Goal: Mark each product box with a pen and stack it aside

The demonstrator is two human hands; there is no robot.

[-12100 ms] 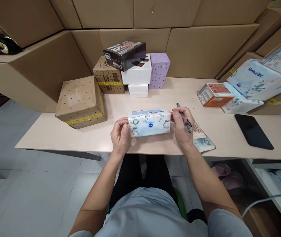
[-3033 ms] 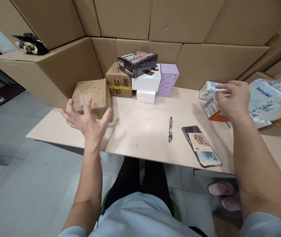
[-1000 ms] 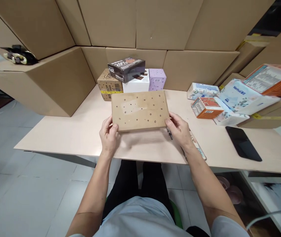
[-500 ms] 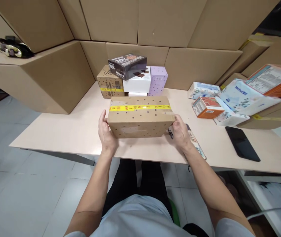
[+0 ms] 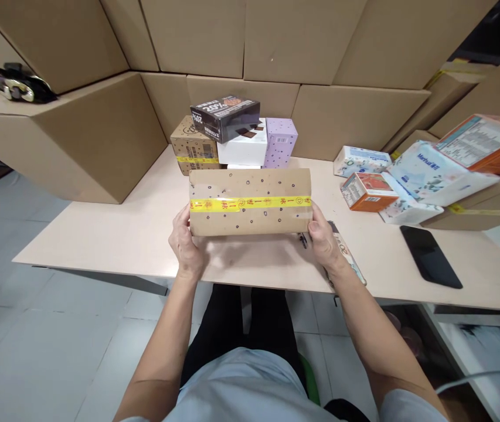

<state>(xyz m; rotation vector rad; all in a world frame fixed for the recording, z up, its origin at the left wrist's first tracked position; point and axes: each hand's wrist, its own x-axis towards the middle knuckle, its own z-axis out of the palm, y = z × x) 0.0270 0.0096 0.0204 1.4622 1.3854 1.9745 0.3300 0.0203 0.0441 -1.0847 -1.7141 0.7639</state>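
A brown cardboard box (image 5: 250, 223) with small drawn circles and a strip of yellow printed tape is held between my two hands over the table. My left hand (image 5: 186, 243) grips its left end, and my right hand (image 5: 322, 237) grips the right end with the thumb in front. The taped face is tilted toward me, and a shadow lies on the tabletop below the box. Partly behind my right hand are a printed flat item (image 5: 349, 255) and a small black object (image 5: 303, 240), probably a pen.
Behind stand a dark box (image 5: 232, 117) on a white box (image 5: 245, 146), a purple box (image 5: 281, 142) and a smaller taped carton (image 5: 193, 146). Tissue packs (image 5: 434, 170), an orange box (image 5: 369, 192) and a black phone (image 5: 431, 256) lie right. Large cartons (image 5: 359, 123) wall the table's back.
The box has tipped toward me, so its taped face now shows more fully and the other face has gone from view. Both hands have kept hold of its ends.
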